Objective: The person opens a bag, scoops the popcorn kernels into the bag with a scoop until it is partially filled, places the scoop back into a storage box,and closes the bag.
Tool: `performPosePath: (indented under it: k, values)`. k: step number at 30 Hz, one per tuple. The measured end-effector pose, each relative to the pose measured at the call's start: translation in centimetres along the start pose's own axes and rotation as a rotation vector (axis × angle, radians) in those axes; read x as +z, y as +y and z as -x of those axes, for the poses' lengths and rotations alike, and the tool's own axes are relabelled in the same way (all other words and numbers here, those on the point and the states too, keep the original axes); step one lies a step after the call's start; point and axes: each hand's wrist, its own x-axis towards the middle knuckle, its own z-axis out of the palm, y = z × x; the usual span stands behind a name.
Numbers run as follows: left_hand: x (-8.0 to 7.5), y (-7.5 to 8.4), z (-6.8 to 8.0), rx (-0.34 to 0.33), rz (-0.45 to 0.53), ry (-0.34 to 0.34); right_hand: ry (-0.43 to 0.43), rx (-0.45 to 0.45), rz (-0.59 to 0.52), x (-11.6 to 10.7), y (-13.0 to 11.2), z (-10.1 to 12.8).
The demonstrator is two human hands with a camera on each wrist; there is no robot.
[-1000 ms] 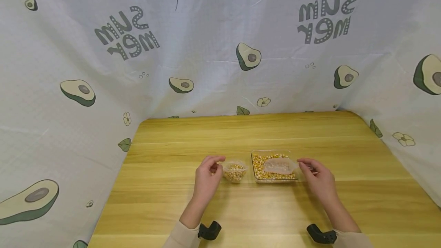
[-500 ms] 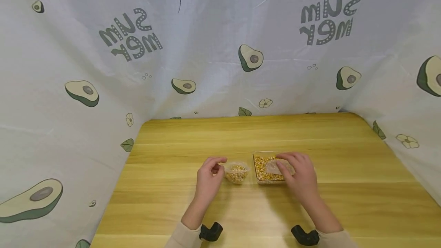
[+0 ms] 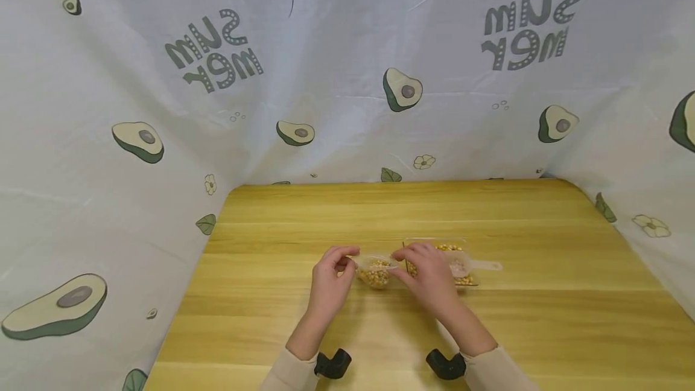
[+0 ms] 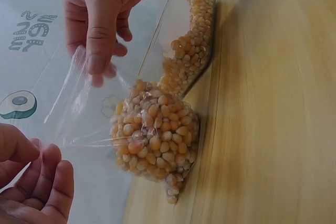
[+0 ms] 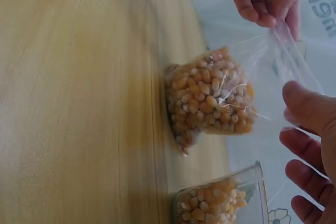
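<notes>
Corn kernels fill the bottom of a small clear plastic bag [image 3: 373, 271] that stands on the light wooden table [image 3: 380, 330] just left of the head view's centre. The left hand [image 3: 327, 279] pinches the bag's left top edge between thumb and fingers, and the right hand [image 3: 429, 276] pinches the opposite edge, so the thin film [image 4: 89, 114] is stretched between them, as the left wrist view shows. Just right of the bag, touching or nearly so, sits a clear rectangular plastic tray [image 3: 468, 281] also holding yellow kernels, with a translucent white scoop [image 3: 478, 266] lying in it, handle pointing right. Behind the table hangs a white cloth printed with avocados [image 3: 402, 89].
</notes>
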Motion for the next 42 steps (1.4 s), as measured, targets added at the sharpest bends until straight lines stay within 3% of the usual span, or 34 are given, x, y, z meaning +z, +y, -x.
performPosePath:
  k: [5, 16, 27, 42]
  values:
    - [-0.1, -0.3, -0.2, -0.014, -0.019, -0.01, 0.007, 0.063, -0.026, -0.1, 0.2, 0.1]
    - [-0.4, -0.8, -0.7, -0.014, -0.055, -0.083, 0.003, 0.103, -0.103, -0.1, 0.3, 0.1]
    - [-0.1, -1.3, -1.0, -0.013, -0.035, -0.043, -0.073, 0.304, -0.239, -0.8, 0.4, 0.0]
    - [-0.3, -0.3, -0.8, 0.043, 0.015, 0.013, -0.037, 0.462, -0.44, -1.8, -0.3, -0.6]
